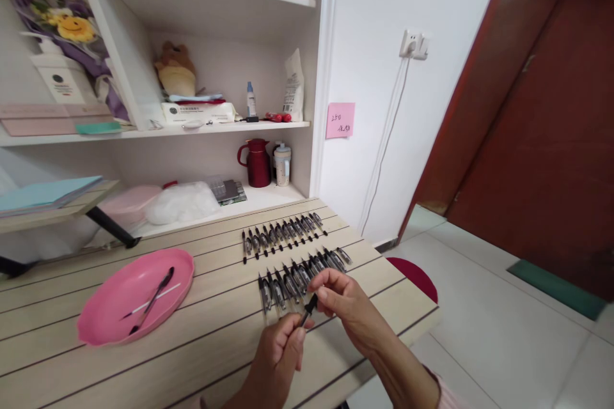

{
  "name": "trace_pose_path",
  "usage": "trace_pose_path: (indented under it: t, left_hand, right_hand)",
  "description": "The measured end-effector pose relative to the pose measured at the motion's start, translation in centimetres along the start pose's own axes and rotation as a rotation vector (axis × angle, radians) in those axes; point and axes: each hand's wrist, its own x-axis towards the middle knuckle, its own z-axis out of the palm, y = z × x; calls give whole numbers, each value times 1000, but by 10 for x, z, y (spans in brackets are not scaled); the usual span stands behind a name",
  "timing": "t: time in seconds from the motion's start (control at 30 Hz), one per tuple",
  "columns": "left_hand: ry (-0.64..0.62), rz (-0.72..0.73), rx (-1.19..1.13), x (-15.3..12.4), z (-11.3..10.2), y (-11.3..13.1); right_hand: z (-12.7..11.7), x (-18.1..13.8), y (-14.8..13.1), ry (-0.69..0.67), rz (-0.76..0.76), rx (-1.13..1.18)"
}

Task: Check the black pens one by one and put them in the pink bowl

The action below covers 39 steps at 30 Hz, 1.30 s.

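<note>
On the desk (215, 332), a tray (110, 294) lies at the left with a loose pen (153, 297) in it. Right of it lie two pen rows, the far row (281, 233) behind the near row (302, 275). Before the near row, the left hand (275, 351) and right hand (348, 307) pinch a held pen (309, 308) between them. Behind the desk, a shelf (268, 197) carries a jug (258, 163), with a cup (283, 165) just to its right.

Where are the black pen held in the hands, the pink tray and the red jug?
black pen (309, 307): head view, middle of its visible barrel.
pink tray (105, 297): head view, bare inside surface, left part.
red jug (259, 166): head view, middle of its body.
</note>
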Motion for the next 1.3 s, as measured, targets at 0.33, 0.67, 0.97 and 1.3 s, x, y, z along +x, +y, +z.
trace_pose_path:
  t: [0.33,0.67,0.97,1.3]
  left_hand:
    - [8,-21,-8,0,2,-1]
    - [10,-29,-7,2,2,3]
    - [29,-30,24,2,3,1]
    - [64,-58,11,3,5,-1]
  right_hand:
    - [-3,0,3,3,-18,10]
    - [-1,-2,3,-5,4,14]
    - [-1,0,14,80,8,52]
    - [-6,1,18,68,4,23]
